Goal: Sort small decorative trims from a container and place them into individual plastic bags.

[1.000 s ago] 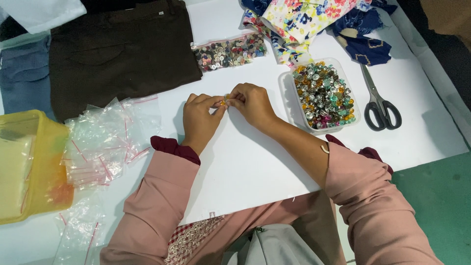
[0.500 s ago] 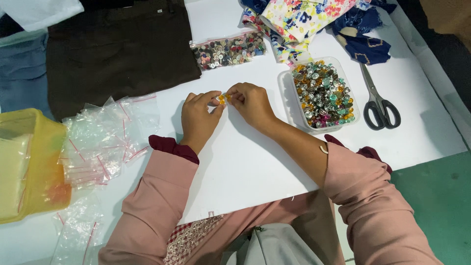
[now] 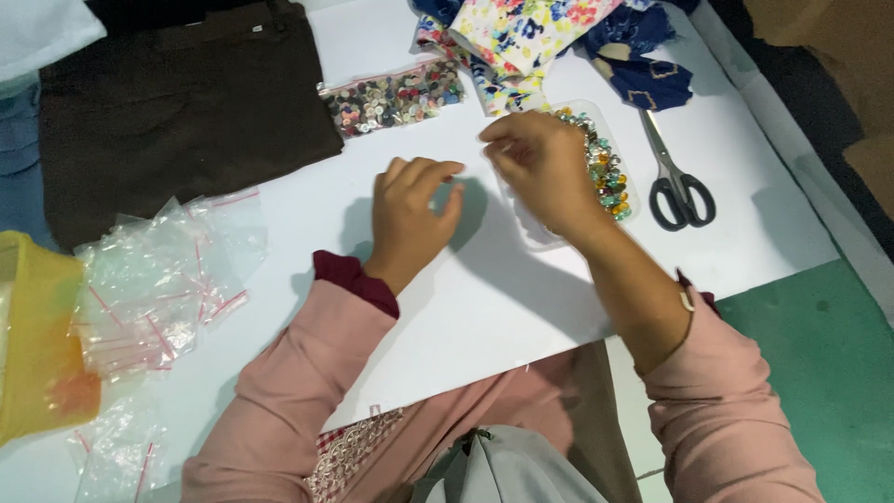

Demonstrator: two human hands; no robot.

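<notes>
The right hand (image 3: pixel 540 166) is hovering over the clear tray of coloured buttons (image 3: pixel 610 177), hiding most of it; its fingers are curling downward, and whether they are pinching anything cannot be told. The tray's long axis is running toward the desk's far edge, beside the scissors (image 3: pixel 678 182). The left hand (image 3: pixel 410 214) is resting half-curled on the white sheet (image 3: pixel 484 307), its grip unclear.

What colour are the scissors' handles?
Black, with bare metal blades. The scissors lie right of the bead tray in the head view, the only one.
</notes>
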